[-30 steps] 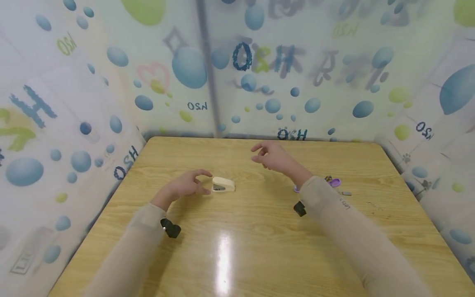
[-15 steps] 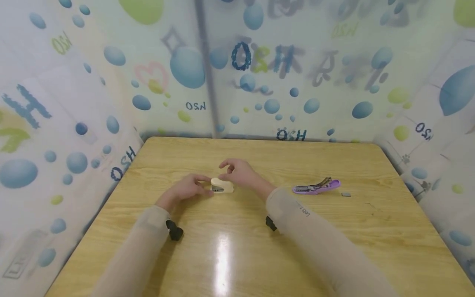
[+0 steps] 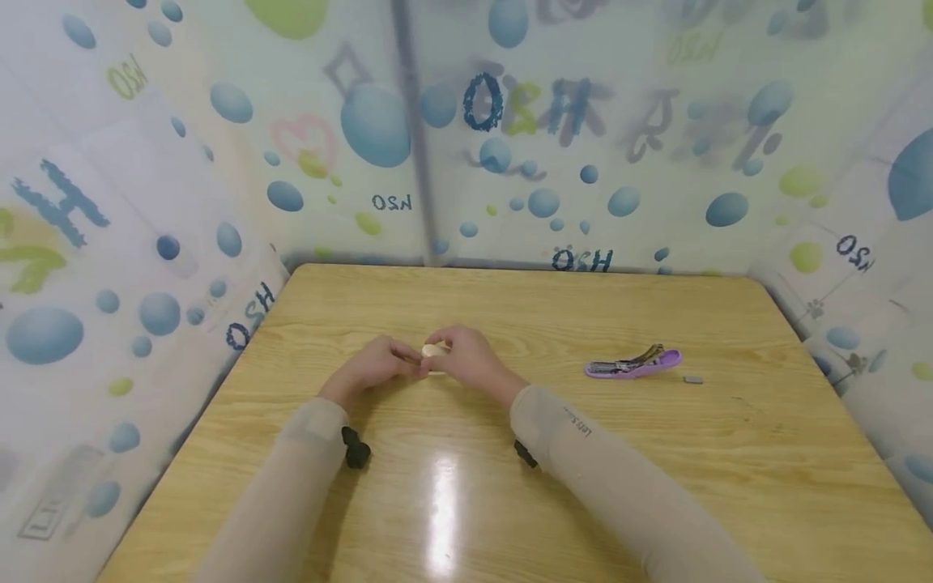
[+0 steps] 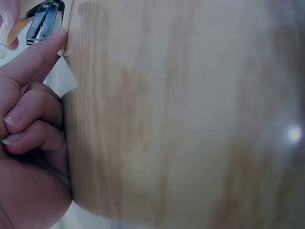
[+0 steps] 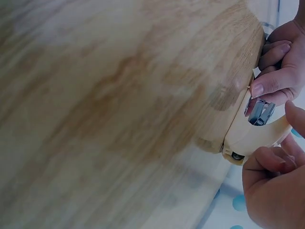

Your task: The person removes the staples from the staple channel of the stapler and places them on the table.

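A small cream stapler [image 3: 434, 351] rests on the wooden table between both hands, partly covered by fingers. My left hand [image 3: 375, 362] is at its front end; thumb and forefinger pinch the base by the mouth, and the other fingers are curled. My right hand [image 3: 470, 356] grips the rear and top arm from the other side. In the right wrist view the cream stapler [image 5: 248, 138] has its arm raised from the base, with metal showing at the mouth. A small pale patch [image 4: 69, 78] beside the left fingers cannot be identified.
To the right lies a purple stapler [image 3: 634, 367], opened out with its metal parts showing. Beside it is a small grey strip [image 3: 693, 380], perhaps staples. Patterned wall sheets [image 3: 539, 202] border the table [image 3: 554, 486] at the back and sides.
My right hand has come left and down from above the table onto the cream stapler. The left hand has closed in at its front end. The purple stapler has come into full view.
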{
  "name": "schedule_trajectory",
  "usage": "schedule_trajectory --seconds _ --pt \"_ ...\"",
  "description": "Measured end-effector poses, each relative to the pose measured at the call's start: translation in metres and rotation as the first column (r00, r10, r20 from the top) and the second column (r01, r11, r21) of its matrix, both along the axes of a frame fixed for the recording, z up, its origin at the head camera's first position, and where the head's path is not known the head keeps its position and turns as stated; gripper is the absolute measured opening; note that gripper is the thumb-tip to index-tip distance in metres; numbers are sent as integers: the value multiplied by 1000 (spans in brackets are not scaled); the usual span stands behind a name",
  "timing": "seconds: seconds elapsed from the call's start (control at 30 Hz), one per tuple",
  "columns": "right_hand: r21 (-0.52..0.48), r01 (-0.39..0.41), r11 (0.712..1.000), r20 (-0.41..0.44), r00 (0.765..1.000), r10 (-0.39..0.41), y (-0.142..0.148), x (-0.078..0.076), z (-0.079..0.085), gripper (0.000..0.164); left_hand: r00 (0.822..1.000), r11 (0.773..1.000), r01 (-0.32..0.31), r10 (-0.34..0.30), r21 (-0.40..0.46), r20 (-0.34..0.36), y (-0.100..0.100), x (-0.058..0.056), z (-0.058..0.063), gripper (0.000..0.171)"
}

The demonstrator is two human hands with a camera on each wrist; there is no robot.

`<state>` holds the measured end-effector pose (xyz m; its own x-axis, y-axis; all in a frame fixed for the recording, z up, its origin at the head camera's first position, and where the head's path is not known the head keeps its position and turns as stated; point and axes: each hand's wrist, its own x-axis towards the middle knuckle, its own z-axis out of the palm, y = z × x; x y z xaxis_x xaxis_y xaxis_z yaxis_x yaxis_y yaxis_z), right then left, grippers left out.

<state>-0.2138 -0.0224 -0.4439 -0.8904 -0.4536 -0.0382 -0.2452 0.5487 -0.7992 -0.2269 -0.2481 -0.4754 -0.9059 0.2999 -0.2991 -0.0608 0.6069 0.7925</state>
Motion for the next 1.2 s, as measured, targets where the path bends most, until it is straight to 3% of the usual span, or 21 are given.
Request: schedule_trajectory --seconds 0.13,0.33,0.87,1.2 --pt "-10 17 1000 -19 1000 -17 1 1 -3 34 1000 1000 7 -8 -11 -18 0 -1 1 31" --pt "-15 24 1000 -36 999 -24 0 -2 -9 32 999 1000 -24 24 11 36 1 -3 1 30" --pt "-18 53 998 -33 998 -54 -1 -5 -16 33 995 1000 -2 3 -10 99 0 -6 3 33" --pt "-160 127 979 62 991 -119 5 -4 -13 33 994 999 -26 29 -26 104 0 -9 0 35"
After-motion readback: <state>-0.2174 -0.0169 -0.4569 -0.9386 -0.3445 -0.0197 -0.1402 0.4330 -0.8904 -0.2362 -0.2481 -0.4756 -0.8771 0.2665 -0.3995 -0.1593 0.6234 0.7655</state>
